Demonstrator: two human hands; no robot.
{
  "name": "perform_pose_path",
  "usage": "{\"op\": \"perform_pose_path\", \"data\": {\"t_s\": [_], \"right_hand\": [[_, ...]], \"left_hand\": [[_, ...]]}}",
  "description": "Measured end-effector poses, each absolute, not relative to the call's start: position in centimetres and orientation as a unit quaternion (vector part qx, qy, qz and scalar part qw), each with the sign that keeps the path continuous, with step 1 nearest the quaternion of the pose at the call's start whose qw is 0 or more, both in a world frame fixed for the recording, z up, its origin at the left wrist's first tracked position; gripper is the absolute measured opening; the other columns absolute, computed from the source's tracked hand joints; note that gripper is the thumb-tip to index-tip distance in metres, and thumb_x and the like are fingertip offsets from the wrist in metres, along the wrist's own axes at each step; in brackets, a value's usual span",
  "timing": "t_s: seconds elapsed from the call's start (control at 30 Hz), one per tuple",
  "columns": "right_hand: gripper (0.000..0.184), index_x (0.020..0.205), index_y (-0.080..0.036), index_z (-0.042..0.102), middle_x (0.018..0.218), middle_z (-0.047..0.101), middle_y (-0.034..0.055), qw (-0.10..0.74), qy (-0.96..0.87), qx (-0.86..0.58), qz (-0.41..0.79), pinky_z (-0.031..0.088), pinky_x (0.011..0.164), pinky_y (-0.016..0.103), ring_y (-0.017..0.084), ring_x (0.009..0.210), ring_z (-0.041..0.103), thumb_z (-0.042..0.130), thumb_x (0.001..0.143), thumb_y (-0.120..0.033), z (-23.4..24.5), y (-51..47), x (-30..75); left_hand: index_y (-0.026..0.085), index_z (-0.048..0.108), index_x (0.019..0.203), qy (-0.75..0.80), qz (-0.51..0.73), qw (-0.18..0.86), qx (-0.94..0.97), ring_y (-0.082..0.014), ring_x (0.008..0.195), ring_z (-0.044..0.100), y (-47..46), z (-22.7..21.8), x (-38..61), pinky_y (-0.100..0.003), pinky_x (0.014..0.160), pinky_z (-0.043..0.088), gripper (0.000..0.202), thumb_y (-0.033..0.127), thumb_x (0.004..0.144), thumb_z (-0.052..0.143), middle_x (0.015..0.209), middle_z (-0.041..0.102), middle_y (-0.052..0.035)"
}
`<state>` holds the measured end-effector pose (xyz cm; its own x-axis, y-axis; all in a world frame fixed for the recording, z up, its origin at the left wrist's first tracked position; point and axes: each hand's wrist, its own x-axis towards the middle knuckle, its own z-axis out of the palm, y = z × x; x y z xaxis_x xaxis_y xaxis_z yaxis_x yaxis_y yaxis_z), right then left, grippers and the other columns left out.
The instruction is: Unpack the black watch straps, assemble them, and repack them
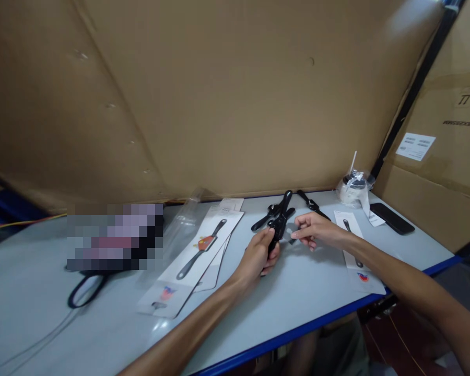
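Black tool (282,216): gripped at the near end, slanting away toward the far right, around the middle of the surface (278,297); resting on or lifted clear of it, impossible to tell.
Left hand (260,253): wrapped around the black tool, with thumb on top.
Right hand (312,230): curled just right of the black tool, pinching a small dark piece (292,241) between thumb and fingertips.
Other dark tools (260,222): lying just beyond the left hand, partly covered by the held one; too overlapped to count.
Far tool (312,204): lying beyond the right hand, pointing toward the far left.
Left packages (198,256): overlapping left of the left hand, printed on top with a dark-handled tool and an orange-red patch.
Clear plastic (180,222): lying just left of those packages.
Right package (352,263): lying partly beneath the right forearm.
Bagged cup (350,194): standing at the far right, with a white straw.
Black slab (392,218): lying flat near the cup, phone-like.
Pixelated item (113,240): sitting at the left, with a dark loop (88,292) on the near side.
Cardboard (219,104): rising along the far edge.
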<state>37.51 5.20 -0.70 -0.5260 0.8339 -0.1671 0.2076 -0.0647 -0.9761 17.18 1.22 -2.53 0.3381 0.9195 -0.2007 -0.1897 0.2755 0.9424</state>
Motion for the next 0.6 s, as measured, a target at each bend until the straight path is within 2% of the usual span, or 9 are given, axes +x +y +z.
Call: {"op": "perform_pose_path", "data": {"t_s": [0.2,0.4,0.6], "right_hand": [[0.04,0.078,-0.022,0.049,0.055,0.061,-0.0078,0.266,-0.624,-0.392,0.622,0.048,0.044,0.02,0.006,0.039,0.049,0.082,0.075,-0.044,-0.89,5.15,37.35],[0.032,0.078,-0.019,0.056,0.065,0.068,-0.0021,0.257,-0.615,-0.37,0.647,0.055,0.051,0.023,0.009,0.048,0.058,0.082,0.075,-0.038,-1.3,5.25,37.3],[0.028,0.084,-0.017,0.062,0.072,0.07,0.0007,0.276,-0.607,-0.373,0.645,0.056,0.053,0.024,0.009,0.053,0.06,0.08,0.079,-0.038,-1.59,5.48,37.64]], "left_hand": [[0.023,0.041,0.073,0.413,0.377,0.688,0.462,-0.0051,0.038,0.021,1.06,-2.61,17.2,-0.017,0.035,0.014,0.043,0.057,0.092,0.057,0.051,0.038,0.0079],[0.022,0.044,0.076,0.413,0.363,0.692,0.468,-0.0049,0.037,0.021,1.08,-2.68,17.13,-0.017,0.034,0.014,0.045,0.062,0.092,0.056,0.052,0.039,0.0084],[0.023,0.043,0.078,0.407,0.369,0.692,0.468,-0.0052,0.039,0.022,1.2,-2.7,17.07,-0.016,0.035,0.015,0.044,0.061,0.09,0.061,0.053,0.039,0.0089]]}}
